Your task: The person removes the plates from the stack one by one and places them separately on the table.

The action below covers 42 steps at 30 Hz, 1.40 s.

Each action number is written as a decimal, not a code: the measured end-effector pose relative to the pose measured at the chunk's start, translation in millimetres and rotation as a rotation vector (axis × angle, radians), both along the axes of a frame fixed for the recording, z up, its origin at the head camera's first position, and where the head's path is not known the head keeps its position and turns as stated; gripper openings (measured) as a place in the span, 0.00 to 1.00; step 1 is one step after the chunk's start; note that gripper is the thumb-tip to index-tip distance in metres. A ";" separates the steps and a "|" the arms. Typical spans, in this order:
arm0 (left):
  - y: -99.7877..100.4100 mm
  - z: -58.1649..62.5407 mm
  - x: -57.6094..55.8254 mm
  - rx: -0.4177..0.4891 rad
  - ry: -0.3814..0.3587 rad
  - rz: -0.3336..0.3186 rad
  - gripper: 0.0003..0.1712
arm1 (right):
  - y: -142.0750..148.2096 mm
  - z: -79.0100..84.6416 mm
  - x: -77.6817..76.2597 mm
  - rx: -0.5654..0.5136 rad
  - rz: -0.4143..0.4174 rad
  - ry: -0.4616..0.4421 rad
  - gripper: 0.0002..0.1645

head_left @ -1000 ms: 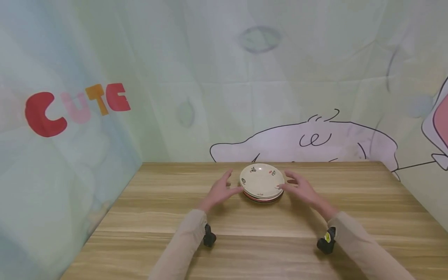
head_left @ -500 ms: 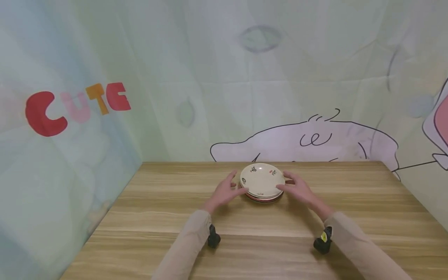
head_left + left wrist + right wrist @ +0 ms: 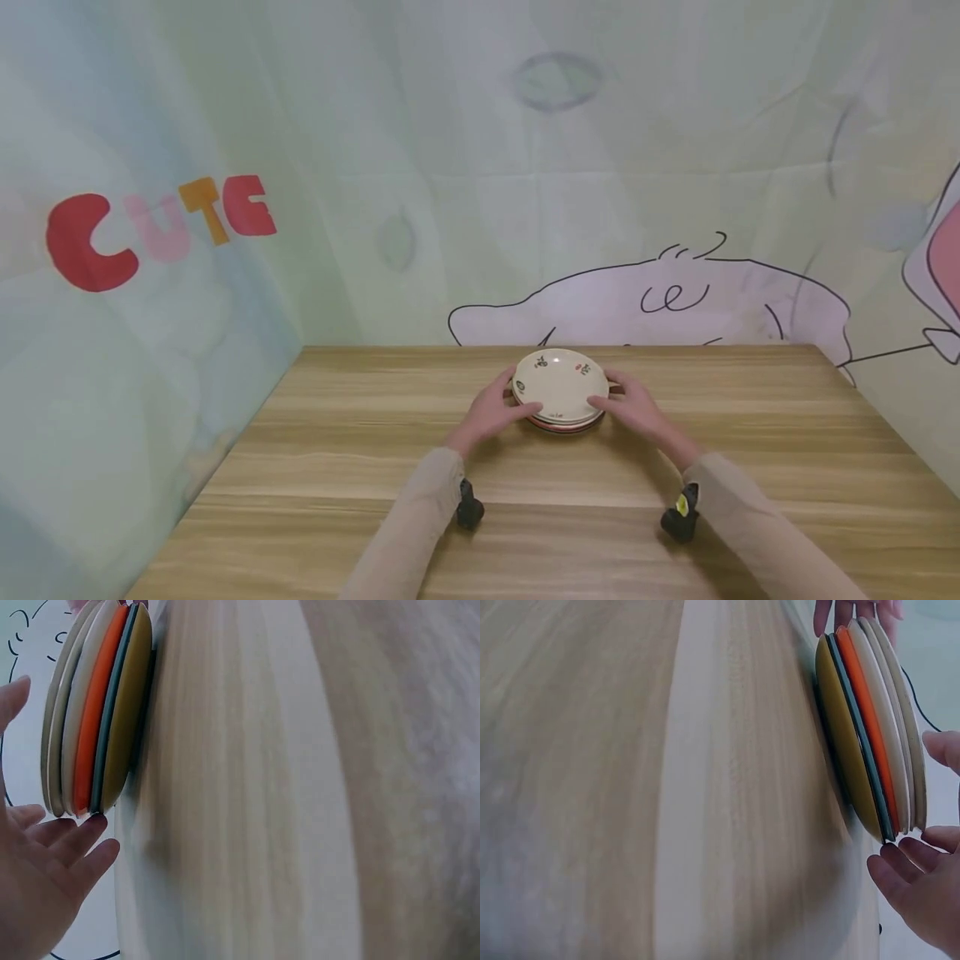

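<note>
A stack of several plates [image 3: 561, 387] sits near the back edge of the table, its cream top plate printed with small designs. Edge-on in the left wrist view, the stack [image 3: 94, 712] has cream rims above an orange, a dark teal and a yellow plate. My left hand [image 3: 487, 414] is at its left side, fingertips right at the rims and thumb over the top plate. On the opposite side my right hand [image 3: 636, 412] mirrors this; in the right wrist view its thumb [image 3: 943, 748] stands apart from the top plate. Both hands' fingers are relaxed.
The wood-grain table [image 3: 570, 542] stretches toward me and to both sides of the stack. Close behind its back edge hangs a pale cloth backdrop [image 3: 360, 283] with cartoon prints. Black wrist cameras sit under both sleeves.
Both hands have moved inward toward the plate stack, narrowing the gap at each side until their fingertips reach the rims. The plates have stayed where they were.
</note>
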<state>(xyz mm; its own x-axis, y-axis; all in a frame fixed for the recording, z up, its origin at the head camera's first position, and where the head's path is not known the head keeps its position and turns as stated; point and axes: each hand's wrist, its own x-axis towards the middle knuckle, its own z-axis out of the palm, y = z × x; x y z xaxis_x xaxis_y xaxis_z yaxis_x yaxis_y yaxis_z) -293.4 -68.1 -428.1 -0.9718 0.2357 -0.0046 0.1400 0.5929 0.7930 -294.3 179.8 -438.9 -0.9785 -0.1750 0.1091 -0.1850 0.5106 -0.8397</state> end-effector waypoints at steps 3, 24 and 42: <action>0.0 -0.1 -0.3 -0.012 -0.002 0.005 0.53 | -1.6 -0.9 -1.9 0.005 -0.005 0.003 0.39; 1.9 -6.9 -2.8 0.018 0.001 0.020 0.54 | -3.7 -1.3 -2.5 -0.034 -0.033 0.024 0.36; 1.6 -7.3 -3.2 0.051 -0.017 0.007 0.54 | 2.7 -0.9 -5.0 -0.070 -0.037 -0.017 0.35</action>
<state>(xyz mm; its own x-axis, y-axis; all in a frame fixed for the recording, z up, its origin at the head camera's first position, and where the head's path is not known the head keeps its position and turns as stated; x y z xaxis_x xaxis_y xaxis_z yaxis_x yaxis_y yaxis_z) -296.6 -66.5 -435.4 -0.9734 0.2291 -0.0089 0.1225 0.5526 0.8244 -299.3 182.5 -439.8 -0.9860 -0.1311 0.1032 -0.1525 0.4566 -0.8765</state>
